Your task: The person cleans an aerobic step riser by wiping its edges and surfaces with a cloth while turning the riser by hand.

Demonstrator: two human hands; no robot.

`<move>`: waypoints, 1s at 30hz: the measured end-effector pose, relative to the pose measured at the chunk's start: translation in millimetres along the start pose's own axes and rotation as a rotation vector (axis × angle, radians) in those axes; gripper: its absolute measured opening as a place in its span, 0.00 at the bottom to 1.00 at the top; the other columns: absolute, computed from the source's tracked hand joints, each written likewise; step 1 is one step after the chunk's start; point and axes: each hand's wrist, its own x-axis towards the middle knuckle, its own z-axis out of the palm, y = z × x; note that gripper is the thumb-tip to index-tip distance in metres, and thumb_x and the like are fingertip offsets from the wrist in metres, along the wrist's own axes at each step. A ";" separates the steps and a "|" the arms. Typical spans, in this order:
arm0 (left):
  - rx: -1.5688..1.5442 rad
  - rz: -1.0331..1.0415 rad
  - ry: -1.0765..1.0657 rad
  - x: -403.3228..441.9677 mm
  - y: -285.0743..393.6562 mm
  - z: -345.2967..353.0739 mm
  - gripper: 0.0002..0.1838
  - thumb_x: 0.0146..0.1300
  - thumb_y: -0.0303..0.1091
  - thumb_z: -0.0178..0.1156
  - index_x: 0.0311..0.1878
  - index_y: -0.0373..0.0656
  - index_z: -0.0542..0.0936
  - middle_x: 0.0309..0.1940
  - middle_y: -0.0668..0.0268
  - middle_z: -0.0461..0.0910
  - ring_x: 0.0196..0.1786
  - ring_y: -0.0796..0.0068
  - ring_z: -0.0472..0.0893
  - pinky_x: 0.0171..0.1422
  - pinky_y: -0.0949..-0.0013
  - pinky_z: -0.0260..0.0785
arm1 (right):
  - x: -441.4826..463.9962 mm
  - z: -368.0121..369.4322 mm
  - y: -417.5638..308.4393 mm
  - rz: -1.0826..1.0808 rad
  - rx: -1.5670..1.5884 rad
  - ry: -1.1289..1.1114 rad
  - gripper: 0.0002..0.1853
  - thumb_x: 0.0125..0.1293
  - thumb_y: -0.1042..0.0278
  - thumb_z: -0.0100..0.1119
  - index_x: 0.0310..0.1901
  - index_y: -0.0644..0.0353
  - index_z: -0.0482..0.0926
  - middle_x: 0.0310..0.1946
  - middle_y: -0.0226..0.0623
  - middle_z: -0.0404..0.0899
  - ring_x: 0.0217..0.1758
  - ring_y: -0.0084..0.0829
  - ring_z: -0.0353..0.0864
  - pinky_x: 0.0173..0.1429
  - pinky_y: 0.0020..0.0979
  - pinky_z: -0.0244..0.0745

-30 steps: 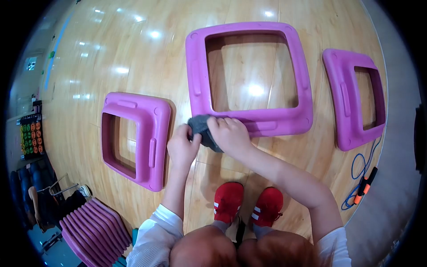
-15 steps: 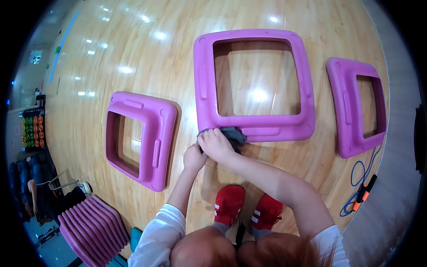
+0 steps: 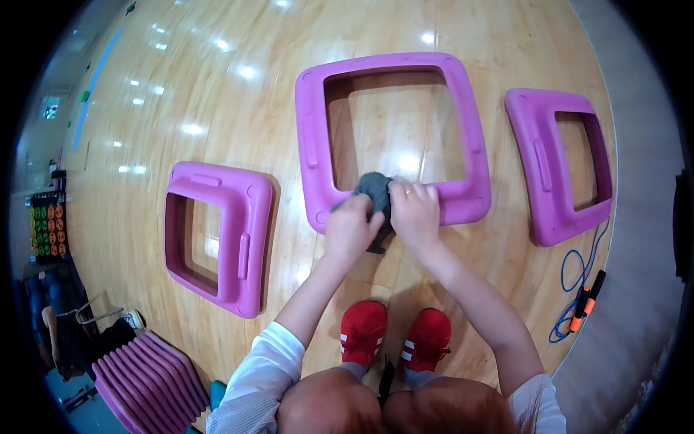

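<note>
A dark grey cloth [image 3: 376, 189] is bunched between my two hands, over the near edge of the middle purple frame [image 3: 312, 130], which lies flat on the wooden floor. My left hand [image 3: 350, 226] has its fingers closed on the cloth's left side. On its right side, my right hand [image 3: 414, 210], with a ring on one finger, grips the cloth near the frame's inner edge. Part of the cloth hangs down between the hands. The fingertips are partly hidden by the cloth and the backs of the hands.
Purple frames lie at left [image 3: 249, 239] and right [image 3: 538, 166]. A stack of purple pieces [image 3: 148, 383] stands at lower left, near a dumbbell rack [image 3: 48, 228]. A blue rope [image 3: 567, 278] with black-and-orange handles [image 3: 588, 304] lies at right. Red shoes [image 3: 363, 331] are below my hands.
Both hands and the cloth have moved right along the near edge of the middle frame. The hands, close together half a second ago, are now apart on either side of the cloth.
</note>
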 end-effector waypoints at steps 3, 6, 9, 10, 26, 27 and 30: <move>0.076 -0.034 -0.149 -25.0 4.7 34.0 0.12 0.49 0.37 0.63 0.27 0.39 0.75 0.22 0.53 0.76 0.27 0.54 0.78 0.33 0.56 0.71 | -43.6 9.7 13.9 -0.059 -0.121 -0.137 0.10 0.53 0.70 0.51 0.38 0.57 0.74 0.25 0.30 0.75 0.32 0.31 0.74 0.37 0.33 0.64; 0.007 -0.050 -0.324 -36.8 16.0 45.7 0.11 0.50 0.37 0.62 0.28 0.38 0.76 0.22 0.53 0.76 0.27 0.54 0.78 0.32 0.56 0.71 | -67.8 -9.3 20.2 -0.001 -0.129 -0.208 0.09 0.53 0.70 0.52 0.37 0.56 0.74 0.24 0.30 0.75 0.31 0.32 0.74 0.38 0.35 0.63; -0.169 -0.006 -0.338 -22.4 28.7 41.6 0.10 0.50 0.35 0.61 0.27 0.37 0.76 0.20 0.53 0.75 0.25 0.55 0.78 0.30 0.58 0.70 | -52.8 -34.7 19.7 0.145 -0.034 -0.132 0.07 0.54 0.73 0.54 0.36 0.56 0.75 0.22 0.31 0.75 0.29 0.34 0.74 0.38 0.37 0.63; -0.297 0.035 -0.246 -11.9 41.5 31.9 0.10 0.50 0.34 0.61 0.27 0.37 0.75 0.20 0.54 0.75 0.24 0.56 0.77 0.29 0.60 0.69 | -43.1 -46.9 19.3 0.260 0.058 -0.024 0.06 0.54 0.74 0.55 0.35 0.56 0.75 0.22 0.32 0.75 0.28 0.35 0.73 0.39 0.38 0.63; -0.144 0.043 -0.676 -75.1 -1.6 59.6 0.13 0.58 0.40 0.56 0.33 0.39 0.79 0.30 0.53 0.79 0.34 0.53 0.79 0.37 0.53 0.71 | -94.6 -57.6 75.1 0.775 0.458 0.094 0.07 0.60 0.79 0.48 0.41 0.63 0.71 0.33 0.39 0.73 0.37 0.32 0.73 0.45 0.30 0.67; -0.161 0.050 -0.518 -60.6 12.6 43.6 0.10 0.57 0.38 0.57 0.33 0.40 0.79 0.32 0.56 0.79 0.36 0.54 0.79 0.38 0.55 0.71 | -78.9 -65.4 83.7 0.797 0.607 0.220 0.07 0.62 0.80 0.47 0.42 0.64 0.71 0.35 0.36 0.71 0.39 0.27 0.71 0.47 0.27 0.67; -0.051 0.287 -0.151 -10.8 47.7 12.0 0.13 0.53 0.35 0.62 0.41 0.43 0.79 0.39 0.63 0.76 0.44 0.61 0.76 0.51 0.60 0.69 | -22.1 -85.9 90.4 0.781 0.855 0.409 0.06 0.65 0.77 0.44 0.42 0.63 0.69 0.34 0.31 0.69 0.39 0.22 0.68 0.48 0.24 0.65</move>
